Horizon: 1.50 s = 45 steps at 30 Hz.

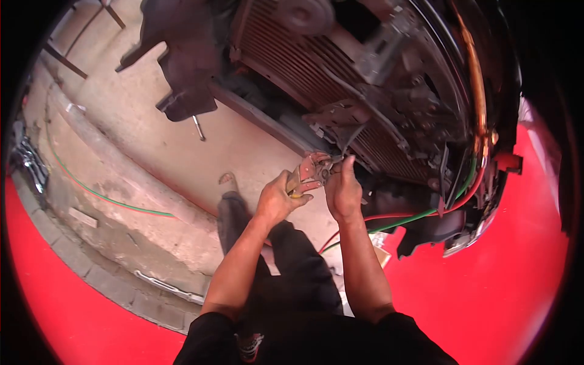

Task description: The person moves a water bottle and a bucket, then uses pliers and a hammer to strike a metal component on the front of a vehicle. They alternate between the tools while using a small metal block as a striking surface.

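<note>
My left hand (277,199) is closed around a reddish plier-like tool (310,170) with a yellowish grip. The tool's head points right, toward a small dark metal piece (329,172) at the lower edge of the car's front. Just right of it, my right hand (344,190) has its thumb raised and its fingers curled in beside the tool's head; what they hold is hidden. Behind both hands lies the exposed radiator (377,143), with a bent dark bracket (347,125) jutting from it.
A dark plastic panel (182,67) hangs at the upper left, with a metal rod (199,128) below it. Red and green hoses (401,217) run under the car's front at the right. A raised concrete edge (121,158) crosses the floor at the left.
</note>
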{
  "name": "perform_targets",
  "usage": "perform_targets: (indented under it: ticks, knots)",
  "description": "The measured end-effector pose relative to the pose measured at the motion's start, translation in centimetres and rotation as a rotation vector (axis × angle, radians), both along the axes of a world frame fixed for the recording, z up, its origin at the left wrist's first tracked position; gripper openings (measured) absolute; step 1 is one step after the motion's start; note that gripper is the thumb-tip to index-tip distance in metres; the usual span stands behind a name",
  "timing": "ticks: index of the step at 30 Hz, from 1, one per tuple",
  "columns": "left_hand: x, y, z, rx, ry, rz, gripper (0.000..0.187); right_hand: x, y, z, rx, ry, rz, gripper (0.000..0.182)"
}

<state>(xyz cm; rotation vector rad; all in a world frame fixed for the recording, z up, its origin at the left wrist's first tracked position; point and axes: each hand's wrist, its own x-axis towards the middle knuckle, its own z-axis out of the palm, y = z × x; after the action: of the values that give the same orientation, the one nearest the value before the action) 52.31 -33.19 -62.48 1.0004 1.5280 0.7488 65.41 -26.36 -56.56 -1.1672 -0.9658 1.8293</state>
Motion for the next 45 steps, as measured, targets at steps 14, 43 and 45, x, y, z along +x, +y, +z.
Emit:
perform_targets:
  ticks: [14,43,45]
  knots:
    - [3.6,-1.8,-1.3,0.106,-0.153,0.159,0.049,-1.4,0.9,1.9,-0.187,0.121,-0.006,0.058]
    - [5.5,-14.9,0.2,-0.302,0.283,0.074,0.108,26.2,-16.2,-0.4,-0.237,-0.244,0.344,0.061]
    - [4.5,-16.6,-0.4,-0.357,0.363,0.047,0.107,29.6,-17.8,-0.5,-0.295,-0.218,0.324,0.06]
